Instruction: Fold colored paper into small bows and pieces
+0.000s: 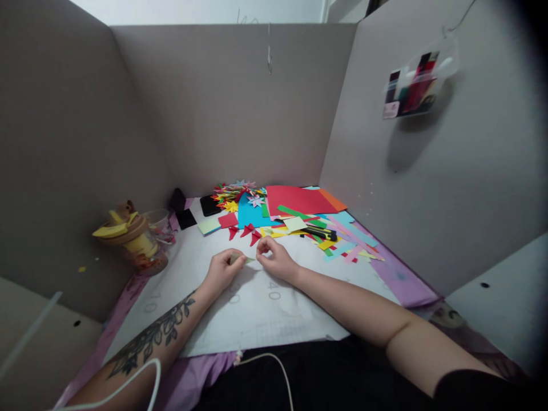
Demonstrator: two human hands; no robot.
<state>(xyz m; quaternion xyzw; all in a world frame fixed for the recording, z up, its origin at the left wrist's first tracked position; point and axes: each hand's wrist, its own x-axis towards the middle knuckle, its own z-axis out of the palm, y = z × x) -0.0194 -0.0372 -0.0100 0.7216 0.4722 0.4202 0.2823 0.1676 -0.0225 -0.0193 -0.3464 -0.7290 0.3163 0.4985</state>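
Note:
My left hand (222, 267) rests on the white cutting mat (257, 308), its fingers pinched on a small pale green folded paper piece (243, 260). Just right of it, my right hand (274, 257) is curled into a loose fist, fingertips close to the paper's point; whether it touches the paper I cannot tell. Three small red folded paper pieces (245, 230) lie on the mat just beyond both hands.
A heap of coloured paper sheets and strips (308, 220) covers the mat's far right, with folded paper stars (237, 197) behind. A black phone (209, 205) lies at the back. A yellow-topped jar (128, 240) stands at left. Cardboard walls (222, 103) enclose the desk.

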